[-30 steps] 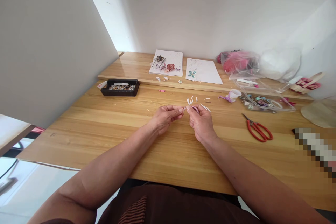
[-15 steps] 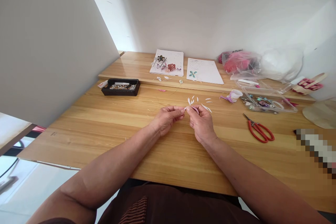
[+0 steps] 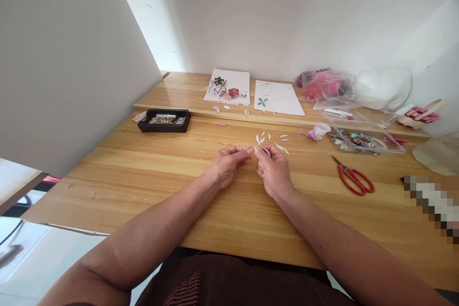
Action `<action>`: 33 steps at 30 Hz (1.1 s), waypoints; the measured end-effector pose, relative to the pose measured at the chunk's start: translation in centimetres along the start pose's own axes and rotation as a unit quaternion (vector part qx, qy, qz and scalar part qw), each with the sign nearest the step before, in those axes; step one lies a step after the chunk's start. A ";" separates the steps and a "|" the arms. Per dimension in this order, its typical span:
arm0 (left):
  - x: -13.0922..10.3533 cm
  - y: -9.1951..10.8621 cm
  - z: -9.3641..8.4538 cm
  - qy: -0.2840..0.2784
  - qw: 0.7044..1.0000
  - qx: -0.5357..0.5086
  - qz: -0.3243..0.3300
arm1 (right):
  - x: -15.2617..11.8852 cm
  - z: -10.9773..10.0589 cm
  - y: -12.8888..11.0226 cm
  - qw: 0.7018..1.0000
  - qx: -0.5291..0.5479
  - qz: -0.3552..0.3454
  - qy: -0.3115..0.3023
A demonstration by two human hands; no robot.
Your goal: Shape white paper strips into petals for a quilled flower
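Wooden desk (image 3: 122, 177) spread under everything; right hand (image 3: 275, 169) and left hand (image 3: 228, 165) held close together near its middle, both closed in a fingertip pinch, other fingers curled in; red-handled pliers (image 3: 353, 177) laid to the right, untouched; lilac strip (image 3: 266, 151) curved at the right thumb and forefinger, its narrow end apparently pinched between the two hands; white petal-shaped pieces (image 3: 260, 139) scattered just beyond the fingertips. Strip judged very light, thin and soft, probably bent or creased with ease, with little slip expected if it is cloth; best taken near the narrow end by thumb and forefinger pads, light pressure only, the curved part left loose. White pieces judged light and flimsy, easily shifted by a sleeve or breath, best lifted by the edge. Hard to make out: object at right edge (image 3: 430, 203) pixelated and cut off; undersides of both hands turned away; much of the strip covered by the right hand, so full length and material cannot be told; the tiny bit at the meeting fingertips too small to be read, and whether it is joined to the strip cannot be told
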State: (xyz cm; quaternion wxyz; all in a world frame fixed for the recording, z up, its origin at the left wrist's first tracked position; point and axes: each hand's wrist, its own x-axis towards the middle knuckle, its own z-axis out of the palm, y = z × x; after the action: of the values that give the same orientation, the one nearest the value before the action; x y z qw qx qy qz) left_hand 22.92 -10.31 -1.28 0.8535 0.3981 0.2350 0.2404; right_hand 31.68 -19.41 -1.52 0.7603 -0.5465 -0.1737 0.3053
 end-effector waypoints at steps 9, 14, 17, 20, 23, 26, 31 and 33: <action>-0.1 0.0 0.2 0.032 0.999 0.000 -0.006 | -0.1 0.2 0.0 1.000 -0.003 -0.010 0.001; -0.1 0.0 0.4 0.032 0.999 -0.021 -0.005 | -0.1 0.1 0.2 1.000 0.003 -0.003 -0.004; -0.1 -0.1 0.4 0.032 0.999 -0.029 -0.008 | -0.1 0.1 0.3 1.000 0.009 -0.004 -0.009; -0.1 -0.1 0.4 0.036 0.999 -0.028 -0.011 | -0.1 0.1 0.3 1.000 0.013 -0.008 -0.006; -0.1 -0.2 0.3 0.040 0.999 -0.026 -0.009 | -0.1 0.1 0.3 1.000 0.018 -0.009 -0.003; -0.1 -0.2 0.3 0.041 0.999 -0.026 -0.007 | 0.0 0.1 0.3 1.000 0.019 -0.008 -0.005; -0.1 -0.2 0.4 0.042 0.999 -0.024 -0.001 | 0.0 0.0 0.5 1.000 0.016 -0.005 -0.008; -0.1 -0.2 0.4 0.040 0.999 -0.026 -0.003 | 0.0 0.0 0.5 1.000 0.017 -0.001 -0.008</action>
State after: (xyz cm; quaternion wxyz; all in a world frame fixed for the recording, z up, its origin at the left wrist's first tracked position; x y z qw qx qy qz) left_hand 23.10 -10.72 -1.17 0.8541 0.3656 0.2637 0.2595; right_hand 31.53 -19.35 -1.96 0.7682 -0.5312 -0.1746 0.3118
